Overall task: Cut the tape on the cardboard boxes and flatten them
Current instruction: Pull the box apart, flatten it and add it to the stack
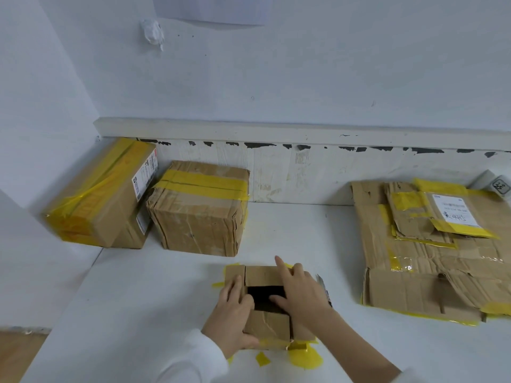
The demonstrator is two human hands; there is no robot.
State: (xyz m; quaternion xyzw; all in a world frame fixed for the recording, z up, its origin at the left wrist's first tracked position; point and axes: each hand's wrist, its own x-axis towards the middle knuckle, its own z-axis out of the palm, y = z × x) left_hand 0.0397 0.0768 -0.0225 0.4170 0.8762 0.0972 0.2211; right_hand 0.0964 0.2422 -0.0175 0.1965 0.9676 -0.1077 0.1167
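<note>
Looks like a bare back room or makeshift packing corner, not a proper shop or office. The white table (318, 233) is shoved into a corner of plain white walls, and the strip (318, 172) of wall right above the tabletop is scuffed and peeling with dark chipped patches. A crumpled wad of paper (152, 33) is stuck on the wall at upper left. Taped shipping boxes (199, 208) with courier labels sit at the left of the frame, flattened cardboard (431, 261) is stacked at right, and yellow tape scraps (304, 356) litter the bottom middle. A bit of wood-tone floor (16, 352) shows at lower left.
</note>
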